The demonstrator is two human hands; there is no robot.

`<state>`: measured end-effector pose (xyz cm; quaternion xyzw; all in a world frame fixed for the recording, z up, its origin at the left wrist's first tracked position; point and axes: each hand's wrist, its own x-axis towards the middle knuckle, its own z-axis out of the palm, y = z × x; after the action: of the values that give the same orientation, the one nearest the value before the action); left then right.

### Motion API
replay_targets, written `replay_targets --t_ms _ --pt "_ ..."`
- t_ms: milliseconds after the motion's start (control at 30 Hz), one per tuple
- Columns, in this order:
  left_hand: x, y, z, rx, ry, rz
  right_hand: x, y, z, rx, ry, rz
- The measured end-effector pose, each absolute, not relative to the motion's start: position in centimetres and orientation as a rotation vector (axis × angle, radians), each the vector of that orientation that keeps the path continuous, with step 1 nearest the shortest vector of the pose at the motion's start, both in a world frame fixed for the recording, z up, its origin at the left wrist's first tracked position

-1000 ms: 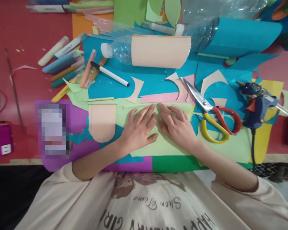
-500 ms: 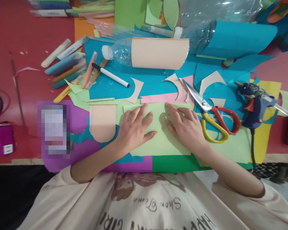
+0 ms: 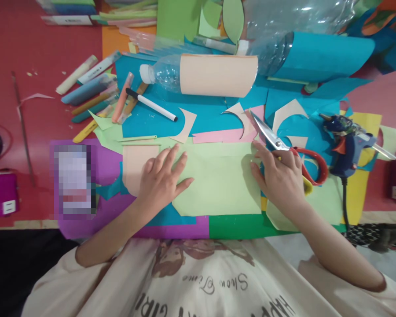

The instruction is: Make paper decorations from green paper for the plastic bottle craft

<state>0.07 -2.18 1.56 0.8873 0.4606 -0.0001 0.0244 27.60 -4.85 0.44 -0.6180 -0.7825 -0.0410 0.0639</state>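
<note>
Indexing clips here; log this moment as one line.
left hand: spread, over left edge of pale green sheet | right hand: over its right edge, partly hiding scissors | glue gun: farther right

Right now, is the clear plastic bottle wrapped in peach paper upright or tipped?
Tipped: the peach-wrapped bottle lies on its side above blue paper, white cap pointing left.

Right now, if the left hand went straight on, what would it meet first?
Probably the curved, pale-peach paper scrap just ahead of the left hand, though depth is hard to judge.
</note>
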Motion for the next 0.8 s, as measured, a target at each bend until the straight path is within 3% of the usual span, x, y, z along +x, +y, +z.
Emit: replay_targets --t_ms 300,633,800 --pt "-0.3 -2.8 1.4 2.78 1.521 -0.073 27.7 -5.1 -0.3 -1.807 -2.32 -0.209" --pt "0.2 -0.6 2.5 2.864 1.372 0.261 30.4 -6.1 1.1 -1.651 -1.74 0.174" --pt "2.2 1.6 2.2 2.873 1.151 0.14 31.6 -7.1 1.0 -1.734 -1.367 0.369"
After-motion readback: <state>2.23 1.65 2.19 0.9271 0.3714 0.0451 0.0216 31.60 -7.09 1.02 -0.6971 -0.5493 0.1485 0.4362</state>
